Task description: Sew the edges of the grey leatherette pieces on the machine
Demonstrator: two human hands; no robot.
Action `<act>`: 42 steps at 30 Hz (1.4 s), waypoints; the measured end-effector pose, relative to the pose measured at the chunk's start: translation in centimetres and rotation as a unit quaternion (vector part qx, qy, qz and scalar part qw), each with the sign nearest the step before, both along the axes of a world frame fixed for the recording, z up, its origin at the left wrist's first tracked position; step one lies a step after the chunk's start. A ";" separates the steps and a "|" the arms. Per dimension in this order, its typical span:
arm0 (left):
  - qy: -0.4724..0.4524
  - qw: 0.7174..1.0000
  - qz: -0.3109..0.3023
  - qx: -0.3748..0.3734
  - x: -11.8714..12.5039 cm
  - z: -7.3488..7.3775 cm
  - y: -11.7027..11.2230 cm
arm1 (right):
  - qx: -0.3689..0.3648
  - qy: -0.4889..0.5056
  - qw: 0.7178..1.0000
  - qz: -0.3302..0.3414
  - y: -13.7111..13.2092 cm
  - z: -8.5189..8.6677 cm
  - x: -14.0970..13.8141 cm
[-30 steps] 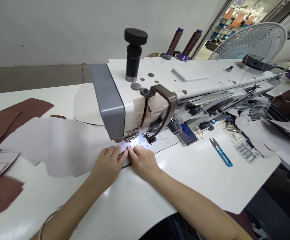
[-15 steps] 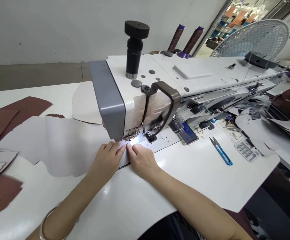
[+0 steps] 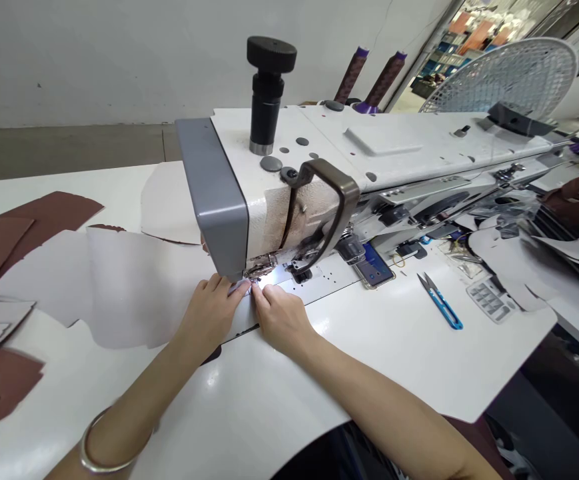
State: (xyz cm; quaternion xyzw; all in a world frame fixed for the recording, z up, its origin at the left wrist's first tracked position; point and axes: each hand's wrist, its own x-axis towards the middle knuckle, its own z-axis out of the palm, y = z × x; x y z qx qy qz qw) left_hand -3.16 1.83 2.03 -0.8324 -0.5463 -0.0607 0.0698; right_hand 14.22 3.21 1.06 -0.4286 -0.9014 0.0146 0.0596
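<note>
Both my hands rest on a pale grey cut sheet (image 3: 119,287) at the needle of a white industrial sewing machine (image 3: 319,167). My left hand (image 3: 209,317) lies flat on the sheet, fingers together and pointing at the presser foot (image 3: 259,272). My right hand (image 3: 280,317) presses the sheet's edge from the right, its fingertips touching those of the left just below the lit foot. The needle itself is hidden behind the machine head.
Brown and grey cut pieces (image 3: 14,233) lie spread at the left of the white table (image 3: 394,347). Blue thread snips (image 3: 442,303), a phone (image 3: 372,267) and a small keypad (image 3: 492,297) lie to the right. A fan (image 3: 509,73) and thread cones (image 3: 369,77) stand behind.
Both hands have slid a little further toward the presser foot, feeding the grey sheet in under it. The view has shifted slightly.
</note>
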 end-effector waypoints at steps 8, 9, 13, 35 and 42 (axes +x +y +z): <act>0.009 1.000 0.005 0.004 -0.2 -0.2 0.3 | -0.002 0.010 1.000 -0.006 0.0 -0.1 -0.1; 0.010 1.000 0.005 0.006 -0.2 -0.2 0.3 | -0.002 0.011 1.000 -0.007 0.0 -0.1 -0.1; -0.001 1.000 0.010 0.012 0.1 -0.2 0.2 | -0.009 0.009 1.000 -0.015 0.0 -0.1 -0.1; 0.056 0.997 0.053 0.021 -10.3 1.7 -3.0 | -0.012 -0.003 1.000 -0.014 -0.2 0.8 -0.2; 0.085 0.995 0.047 0.024 -10.8 1.3 -3.0 | -0.015 -0.002 1.000 -0.019 -0.3 0.9 -0.2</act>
